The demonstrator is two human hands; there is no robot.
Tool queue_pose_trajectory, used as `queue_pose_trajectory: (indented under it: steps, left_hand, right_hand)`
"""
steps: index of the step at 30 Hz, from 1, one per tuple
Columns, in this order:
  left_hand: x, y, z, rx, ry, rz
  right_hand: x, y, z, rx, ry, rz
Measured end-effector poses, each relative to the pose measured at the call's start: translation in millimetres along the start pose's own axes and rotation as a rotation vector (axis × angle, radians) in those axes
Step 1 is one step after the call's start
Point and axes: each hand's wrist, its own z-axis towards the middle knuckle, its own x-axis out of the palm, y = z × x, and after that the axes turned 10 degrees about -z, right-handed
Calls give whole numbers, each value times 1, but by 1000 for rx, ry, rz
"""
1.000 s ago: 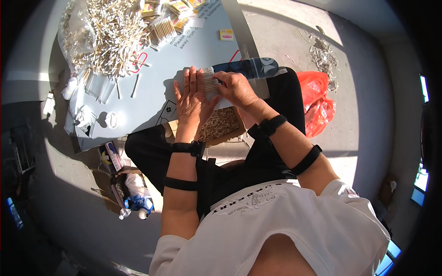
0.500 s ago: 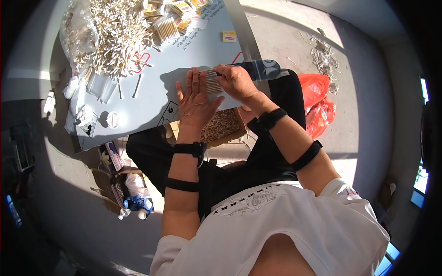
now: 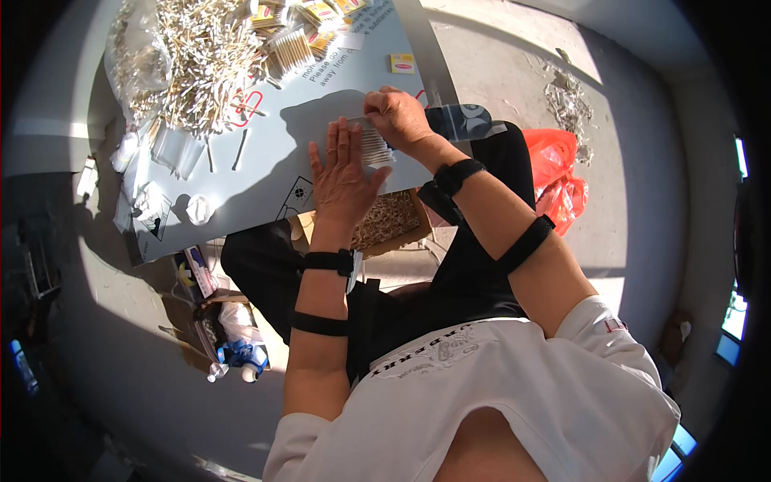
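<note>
A row of cotton swabs [image 3: 374, 147] lies side by side on the grey tabletop [image 3: 265, 173], under or beside my hands. My left hand [image 3: 341, 181] lies flat, fingers stretched, its fingertips against the left side of the row. At the row's far right end my right hand [image 3: 397, 119] is closed, thumb and fingers pinched together; what they hold, if anything, is hidden. To the left rises a large heap of loose cotton swabs [image 3: 205, 68]. Behind my hands lie filled packs of swabs [image 3: 293, 51] with yellow and red cards.
A single yellow card [image 3: 401, 63] lies near the table's right edge. Clear bags [image 3: 175, 153] and a crumpled white piece [image 3: 199, 210] are at the left. An open cardboard box [image 3: 389, 221] of swabs sits below the near edge. Red plastic bags [image 3: 558, 181] rest on the floor, right.
My right hand has slid left and away from me along the row, uncovering more of the swabs. My left hand has stayed nearly still.
</note>
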Motion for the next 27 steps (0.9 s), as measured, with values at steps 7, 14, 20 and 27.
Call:
queue_pose_trajectory:
  steps: [7,14,20,27]
  left_hand:
    - [3,1,2,29,12,41]
    - [-2,-1,2,20,28,16]
    - [-1,-1,2,49,-22,5]
    - [-3,-4,2,24,0,14]
  right_hand:
    - [-8,-13,20,-28,-57,84]
    - [-16,-9,-65,90,31,305]
    - [-4,-6,-84,13,-172,232]
    - [-2,-8,-88,-38,-216,221]
